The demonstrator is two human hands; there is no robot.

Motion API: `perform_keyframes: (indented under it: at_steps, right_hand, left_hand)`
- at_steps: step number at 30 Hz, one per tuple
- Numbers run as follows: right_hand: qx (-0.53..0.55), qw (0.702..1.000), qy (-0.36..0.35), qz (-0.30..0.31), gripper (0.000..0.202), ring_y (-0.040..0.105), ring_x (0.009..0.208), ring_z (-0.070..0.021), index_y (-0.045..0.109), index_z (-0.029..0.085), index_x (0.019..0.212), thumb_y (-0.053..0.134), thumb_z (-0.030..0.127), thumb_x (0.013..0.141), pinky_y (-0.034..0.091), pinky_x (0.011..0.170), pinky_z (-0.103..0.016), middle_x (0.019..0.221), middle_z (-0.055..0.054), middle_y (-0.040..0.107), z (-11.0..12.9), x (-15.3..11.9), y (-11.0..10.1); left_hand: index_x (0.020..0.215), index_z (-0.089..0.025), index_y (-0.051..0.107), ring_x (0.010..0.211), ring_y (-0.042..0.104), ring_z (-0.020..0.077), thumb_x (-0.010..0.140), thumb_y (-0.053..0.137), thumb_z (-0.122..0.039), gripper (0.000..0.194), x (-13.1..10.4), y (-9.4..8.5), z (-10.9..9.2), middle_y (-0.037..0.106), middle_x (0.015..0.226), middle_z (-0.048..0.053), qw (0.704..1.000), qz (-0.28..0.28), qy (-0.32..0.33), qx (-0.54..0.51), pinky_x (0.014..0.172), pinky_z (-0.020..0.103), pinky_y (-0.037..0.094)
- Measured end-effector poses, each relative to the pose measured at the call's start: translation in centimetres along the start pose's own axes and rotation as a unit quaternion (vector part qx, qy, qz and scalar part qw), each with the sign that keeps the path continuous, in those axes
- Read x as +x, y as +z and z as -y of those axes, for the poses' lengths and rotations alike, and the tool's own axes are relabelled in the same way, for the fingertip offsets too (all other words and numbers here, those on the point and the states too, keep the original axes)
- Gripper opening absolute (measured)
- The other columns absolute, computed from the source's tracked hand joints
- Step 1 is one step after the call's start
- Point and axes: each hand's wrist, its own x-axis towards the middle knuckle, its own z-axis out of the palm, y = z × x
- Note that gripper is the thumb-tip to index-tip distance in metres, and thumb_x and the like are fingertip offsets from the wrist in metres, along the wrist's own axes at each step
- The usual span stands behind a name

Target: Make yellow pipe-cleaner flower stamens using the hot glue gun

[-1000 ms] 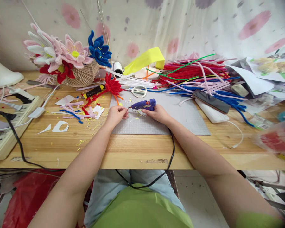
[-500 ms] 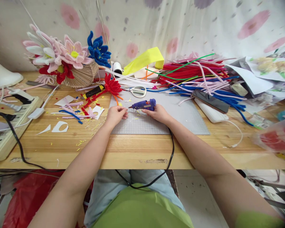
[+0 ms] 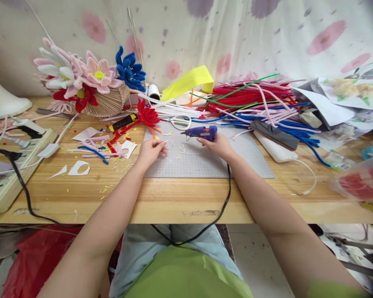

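My right hand [image 3: 216,145] is closed round a blue hot glue gun [image 3: 202,133], whose nozzle points left over the grey cutting mat [image 3: 202,165]. Its black cord [image 3: 227,194] hangs down past the table edge. Left of the gun, my left hand [image 3: 152,153] has thumb and forefinger pinched together on a thin white strand [image 3: 169,143], too fine to make out fully. A gap separates the nozzle from these fingertips. Between the hands, several thin yellow-tipped pieces [image 3: 182,150] lie on the mat. Behind them rest white-handled scissors [image 3: 181,122] and a red chenille flower [image 3: 147,113].
Bundles of chenille stems [image 3: 242,97] and a phone [image 3: 275,134] lie at the back right. Fuzzy flowers [image 3: 96,73] stand at the back left, near a utility knife [image 3: 122,122]. A power strip [image 3: 21,165] sits far left. Scraps [image 3: 79,167] litter the left side.
My right hand has drawn the glue gun to the right, so its nozzle is now away from my left fingertips. My left hand has stayed nearly still, still pinching.
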Motion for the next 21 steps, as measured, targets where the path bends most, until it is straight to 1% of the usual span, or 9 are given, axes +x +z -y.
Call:
perform_keyframes:
  at_steps: [3, 5, 7, 10, 12, 14, 16, 19, 21]
  right_hand:
    - [-0.007, 0.996, 0.056, -0.064, 0.039, 0.057, 0.059, -0.0179, 0.064, 0.014, 0.065, 0.062, 0.053, 0.069, 0.043, 0.060, -0.031, 0.057, -0.005, 0.059, -1.1, 0.4, -1.8]
    - [-0.027, 0.992, 0.079, -0.098, 0.040, 0.059, 0.061, -0.0207, 0.065, 0.015, 0.067, 0.060, 0.055, 0.069, 0.044, 0.061, -0.034, 0.056, -0.006, 0.058, -2.2, 0.7, -2.7]
    - [-0.055, 0.987, 0.087, -0.123, 0.042, 0.060, 0.064, -0.0236, 0.065, 0.015, 0.070, 0.061, 0.057, 0.067, 0.045, 0.062, -0.037, 0.059, -0.006, 0.059, -3.4, 1.1, -3.2]
    - [-0.083, 0.984, 0.085, -0.133, 0.043, 0.061, 0.070, -0.0266, 0.063, 0.016, 0.074, 0.063, 0.058, 0.064, 0.047, 0.067, -0.042, 0.067, -0.008, 0.062, -4.7, 1.5, -3.3]
    - [-0.087, 0.985, 0.075, -0.131, 0.044, 0.062, 0.076, -0.0275, 0.062, 0.017, 0.078, 0.065, 0.058, 0.063, 0.047, 0.070, -0.045, 0.074, -0.009, 0.064, -5.0, 1.5, -3.2]
    - [-0.082, 0.987, 0.045, -0.132, 0.046, 0.061, 0.081, -0.0271, 0.061, 0.017, 0.086, 0.066, 0.056, 0.062, 0.047, 0.074, -0.046, 0.082, -0.009, 0.064, -4.7, 1.4, -3.4]
    - [-0.065, 0.987, -0.010, -0.150, 0.048, 0.061, 0.085, -0.0258, 0.058, 0.019, 0.096, 0.068, 0.052, 0.063, 0.047, 0.076, -0.046, 0.089, -0.009, 0.064, -3.9, 1.2, -4.0]
    - [-0.044, 0.968, -0.097, -0.226, 0.046, 0.059, 0.090, -0.0238, 0.053, 0.021, 0.104, 0.068, 0.045, 0.067, 0.047, 0.079, -0.043, 0.097, -0.009, 0.063, -1.6, 0.8, -4.9]
    - [-0.044, 0.953, -0.138, -0.265, 0.040, 0.058, 0.092, -0.0222, 0.052, 0.022, 0.104, 0.065, 0.040, 0.070, 0.046, 0.082, -0.040, 0.101, -0.009, 0.062, 0.3, 0.7, -4.8]
  left_hand:
    - [0.075, -0.010, 0.064, 0.053, 0.059, 0.0093, 0.072, 0.066, -0.019, 0.009, 0.1, -0.1, 0.0, 0.061, 0.061, 0.001, 1.000, -0.005, 0.027, -0.013, 0.047, 0.021, 0.051]
    - [0.074, -0.011, 0.065, 0.054, 0.059, 0.0096, 0.071, 0.067, -0.021, 0.011, 0.2, -0.3, -0.1, 0.061, 0.061, 0.001, 0.999, -0.013, 0.043, -0.021, 0.047, 0.022, 0.052]
    - [0.074, -0.011, 0.065, 0.054, 0.059, 0.0099, 0.070, 0.067, -0.022, 0.012, 0.4, -0.7, -0.2, 0.061, 0.061, 0.001, 0.997, -0.029, 0.062, -0.031, 0.048, 0.022, 0.052]
    - [0.074, -0.011, 0.065, 0.054, 0.059, 0.0096, 0.069, 0.068, -0.026, 0.016, 0.8, -1.7, -0.6, 0.062, 0.063, 0.001, 0.991, -0.076, 0.098, -0.053, 0.049, 0.022, 0.051]
    - [0.074, -0.012, 0.065, 0.054, 0.059, 0.0091, 0.068, 0.068, -0.027, 0.016, 1.2, -2.5, -0.9, 0.062, 0.063, 0.001, 0.983, -0.117, 0.121, -0.075, 0.049, 0.021, 0.051]
    - [0.074, -0.012, 0.065, 0.053, 0.059, 0.0087, 0.069, 0.067, -0.026, 0.015, 1.5, -3.2, -1.1, 0.062, 0.062, 0.001, 0.975, -0.154, 0.131, -0.093, 0.050, 0.021, 0.051]
    - [0.074, -0.012, 0.064, 0.052, 0.058, 0.0084, 0.070, 0.065, -0.024, 0.012, 1.8, -3.6, -1.3, 0.061, 0.062, 0.000, 0.970, -0.177, 0.129, -0.103, 0.050, 0.021, 0.051]
    - [0.073, -0.012, 0.063, 0.051, 0.057, 0.0081, 0.071, 0.063, -0.022, 0.010, 1.9, -3.8, -1.2, 0.060, 0.060, -0.001, 0.970, -0.186, 0.121, -0.104, 0.050, 0.021, 0.050]
    - [0.073, -0.012, 0.063, 0.051, 0.057, 0.0080, 0.071, 0.063, -0.022, 0.009, 2.0, -3.8, -1.1, 0.060, 0.060, -0.001, 0.971, -0.184, 0.118, -0.095, 0.050, 0.020, 0.049]
